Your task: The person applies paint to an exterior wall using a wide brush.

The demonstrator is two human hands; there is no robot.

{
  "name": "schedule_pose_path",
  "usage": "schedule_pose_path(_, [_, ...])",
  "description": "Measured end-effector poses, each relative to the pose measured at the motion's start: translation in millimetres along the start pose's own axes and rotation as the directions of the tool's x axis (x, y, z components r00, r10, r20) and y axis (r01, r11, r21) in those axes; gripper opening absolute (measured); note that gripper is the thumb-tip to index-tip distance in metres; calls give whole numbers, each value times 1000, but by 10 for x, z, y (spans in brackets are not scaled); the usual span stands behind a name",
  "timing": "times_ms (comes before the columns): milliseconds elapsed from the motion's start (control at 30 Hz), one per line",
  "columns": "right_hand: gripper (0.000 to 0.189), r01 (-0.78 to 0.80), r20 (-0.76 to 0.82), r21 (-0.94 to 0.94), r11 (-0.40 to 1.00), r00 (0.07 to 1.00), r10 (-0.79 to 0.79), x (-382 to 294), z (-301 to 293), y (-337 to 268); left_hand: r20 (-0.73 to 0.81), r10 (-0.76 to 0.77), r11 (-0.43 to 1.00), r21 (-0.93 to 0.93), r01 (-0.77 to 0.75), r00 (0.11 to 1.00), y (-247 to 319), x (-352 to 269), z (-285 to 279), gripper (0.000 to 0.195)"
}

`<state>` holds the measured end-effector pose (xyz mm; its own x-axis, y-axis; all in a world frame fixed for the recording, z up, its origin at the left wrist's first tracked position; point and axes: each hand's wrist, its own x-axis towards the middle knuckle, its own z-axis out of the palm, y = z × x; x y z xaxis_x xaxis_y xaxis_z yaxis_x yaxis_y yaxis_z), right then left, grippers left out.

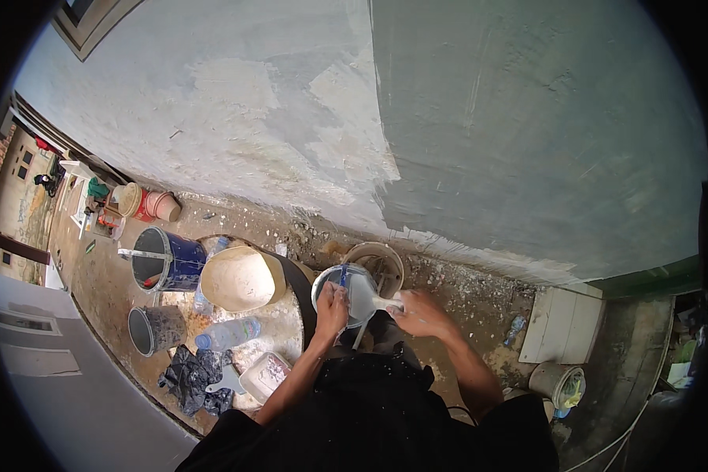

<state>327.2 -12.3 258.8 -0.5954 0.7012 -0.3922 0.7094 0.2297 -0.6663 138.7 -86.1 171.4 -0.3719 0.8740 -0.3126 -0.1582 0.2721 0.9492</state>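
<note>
My right hand (pixel 416 312) grips the pale handle of a putty knife (pixel 384 302), its wide blade pointing left over a pail (pixel 321 280). Grey-white residue marks my fingers. At the near left side of the pail is my left hand (pixel 333 304), fingers bent, with a narrow blue strip (pixel 344 274) just above them. What these fingers hold is hidden. The pail's contents are partly covered by the blade and my hand. Behind it stands a larger, dirty bucket (pixel 396 259). Beyond both, grey coating (pixel 484 147) meets a paler, patchy wall area (pixel 271 118).
Left, a round, stained tabletop (pixel 286 330) bears a cream container (pixel 280 277), a plastic bottle (pixel 230 334), a tray (pixel 262 377) and a black plastic bag (pixel 192 377). A blue bucket (pixel 192 259) and a grey bucket (pixel 171 329) stand farther left. Debris (pixel 466 283) lines the wall base.
</note>
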Motion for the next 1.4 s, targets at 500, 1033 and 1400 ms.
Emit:
schedule_pose_path(500, [15, -45, -45, -263, 964, 998, 34, 783, 863, 8, 36, 170, 957, 231, -173, 985, 191, -205, 236, 15])
schedule_pose_path(1033, [11, 191, -182, -343, 920, 947, -264, 303, 624, 125, -35, 233, 945, 245, -218, 972, 35, 283, 273, 16])
schedule_pose_path(1400, [26, -8, -167, -71, 997, 986, -4, 305, 326, 162, -116, 163, 984, 89, -153, 980, 138, 610, 206, 16])
